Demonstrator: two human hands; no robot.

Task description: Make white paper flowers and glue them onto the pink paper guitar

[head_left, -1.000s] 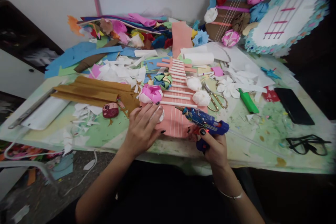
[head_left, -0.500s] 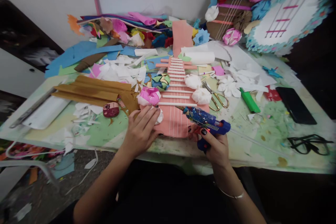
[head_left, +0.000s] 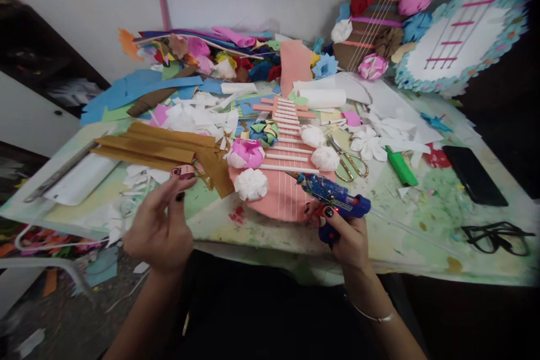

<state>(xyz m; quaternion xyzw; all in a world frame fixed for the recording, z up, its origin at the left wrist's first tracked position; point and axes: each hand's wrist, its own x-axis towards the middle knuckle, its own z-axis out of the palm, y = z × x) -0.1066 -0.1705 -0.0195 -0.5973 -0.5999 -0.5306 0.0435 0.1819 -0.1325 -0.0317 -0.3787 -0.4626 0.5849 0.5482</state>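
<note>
My right hand (head_left: 352,236) is wrapped round a blue hot glue gun (head_left: 333,194), its nozzle pointing left over a pink paper guitar (head_left: 270,205). A red light shows on the gun. Raised left of the guitar, my left hand (head_left: 162,225) has loosely bent fingers, with the thumb apart from them and nothing visible between. Behind its fingertips is a small dark red and pink object (head_left: 182,171). The guitar carries white strings, white paper bars, a white paper flower (head_left: 251,184) at lower left, a pink and white flower (head_left: 245,153), a blue-green flower (head_left: 264,133) and white flowers (head_left: 324,158) on the right.
Gold-handled scissors (head_left: 351,166), a green paper roll (head_left: 400,166), a black phone (head_left: 475,174) and glasses (head_left: 498,238) lie to the right. Brown crepe paper (head_left: 156,146) and white scraps (head_left: 194,118) are on the left. Decorated guitars (head_left: 468,39) lean at the back.
My left hand has lifted off the white flower at the guitar's lower left and moved left, uncovering it. My right hand still holds the glue gun in nearly the same place.
</note>
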